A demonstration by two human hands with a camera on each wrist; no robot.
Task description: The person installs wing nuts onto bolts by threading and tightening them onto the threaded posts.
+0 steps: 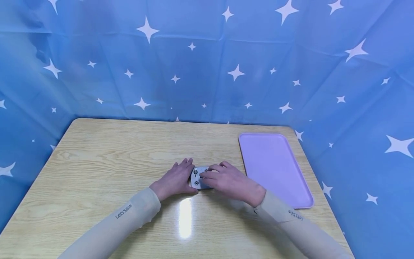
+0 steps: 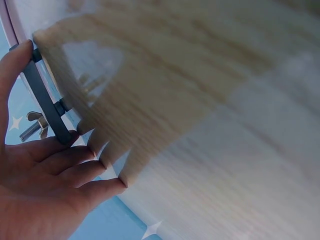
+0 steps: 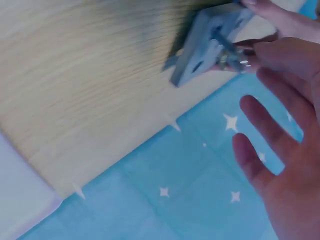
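A small grey metal plate (image 1: pixel 198 181) with holes stands between both hands, over the wooden table. My left hand (image 1: pixel 176 180) grips its left end, thumb at the near edge and fingers at the far edge. In the left wrist view a wing nut (image 2: pixel 39 122) sits on a threaded bolt (image 2: pixel 30 132) projecting from the plate. My right hand (image 1: pixel 228 180) reaches over the plate's right part, thumb and index finger drawn together at a bolt (image 3: pixel 227 45); the fingers partly hide the pinch. Its other fingers (image 3: pixel 265 120) spread loosely away from the plate.
A purple tray (image 1: pixel 275 169) lies at the table's right side, beside the right forearm. The wooden table (image 1: pixel 113 151) reaches back to a blue curtain (image 1: pixel 200 61) with white stars. Light reflects off the tabletop in front of the plate.
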